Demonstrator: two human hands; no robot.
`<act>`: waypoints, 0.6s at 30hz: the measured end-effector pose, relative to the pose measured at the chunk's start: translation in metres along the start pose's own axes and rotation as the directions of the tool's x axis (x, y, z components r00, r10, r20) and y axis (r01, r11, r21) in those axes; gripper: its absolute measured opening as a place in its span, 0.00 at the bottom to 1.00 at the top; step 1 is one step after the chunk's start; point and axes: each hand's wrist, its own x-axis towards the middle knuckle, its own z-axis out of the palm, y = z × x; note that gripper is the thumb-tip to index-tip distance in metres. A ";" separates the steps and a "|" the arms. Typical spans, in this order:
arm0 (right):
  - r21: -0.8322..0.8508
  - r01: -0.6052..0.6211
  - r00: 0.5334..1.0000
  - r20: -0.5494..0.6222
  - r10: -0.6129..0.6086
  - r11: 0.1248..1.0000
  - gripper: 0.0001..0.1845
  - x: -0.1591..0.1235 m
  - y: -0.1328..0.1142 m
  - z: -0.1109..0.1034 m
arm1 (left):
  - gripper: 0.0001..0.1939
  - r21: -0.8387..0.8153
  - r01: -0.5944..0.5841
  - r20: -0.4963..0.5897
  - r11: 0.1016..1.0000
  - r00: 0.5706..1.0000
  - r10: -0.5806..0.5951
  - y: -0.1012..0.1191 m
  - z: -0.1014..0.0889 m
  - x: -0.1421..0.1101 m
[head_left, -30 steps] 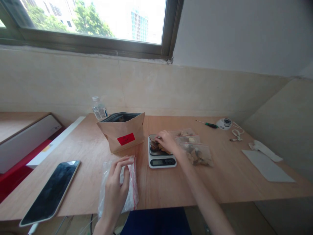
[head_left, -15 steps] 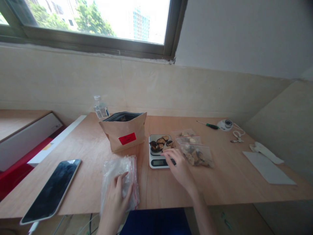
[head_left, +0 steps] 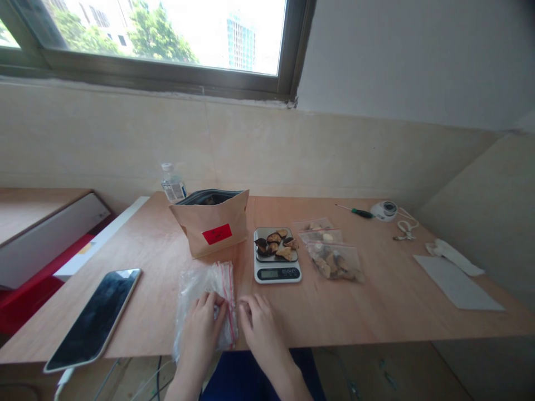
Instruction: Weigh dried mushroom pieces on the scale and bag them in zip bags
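My left hand (head_left: 202, 332) rests on a stack of clear zip bags with red seals (head_left: 208, 301) at the table's near edge, fingers curled over the top bag. My right hand (head_left: 261, 324) lies just right of the stack, fingertips at the bags' red edge, fingers bent. Behind them a small white digital scale (head_left: 276, 263) carries several dried brown pieces (head_left: 276, 244). A brown paper pouch with a red label (head_left: 211, 228) stands open left of the scale.
Filled clear bags (head_left: 333, 259) lie right of the scale. A phone (head_left: 96, 316) lies face up at the near left. A water bottle (head_left: 171, 184) stands behind the pouch. A screwdriver (head_left: 354, 211), a small white device (head_left: 385, 210) and papers (head_left: 458, 285) lie at the right.
My right hand left the scale's tray and came back to the stack of bags beside my left hand. The dried pieces stay on the scale.
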 end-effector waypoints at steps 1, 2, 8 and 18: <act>-0.004 -0.042 0.999 -0.022 0.042 0.999 0.11 -0.001 0.001 0.005 | 0.14 -0.007 0.004 -0.012 1.000 1.000 -0.004 0.003 0.000 -0.002; -0.004 -0.077 0.996 -0.036 0.077 0.997 0.11 -0.002 0.001 0.011 | 0.14 -0.031 0.007 -0.025 1.000 1.000 -0.008 0.005 0.000 -0.004; -0.024 -0.123 0.991 -0.061 0.121 0.992 0.07 0.007 -0.006 0.031 | 0.15 -0.311 0.057 -0.061 0.949 0.995 -0.080 0.005 0.008 -0.006; 0.120 -0.123 0.977 -0.160 0.141 0.985 0.09 0.018 -0.014 0.026 | 0.19 -0.445 0.052 -0.101 0.894 0.989 -0.108 0.002 0.014 -0.004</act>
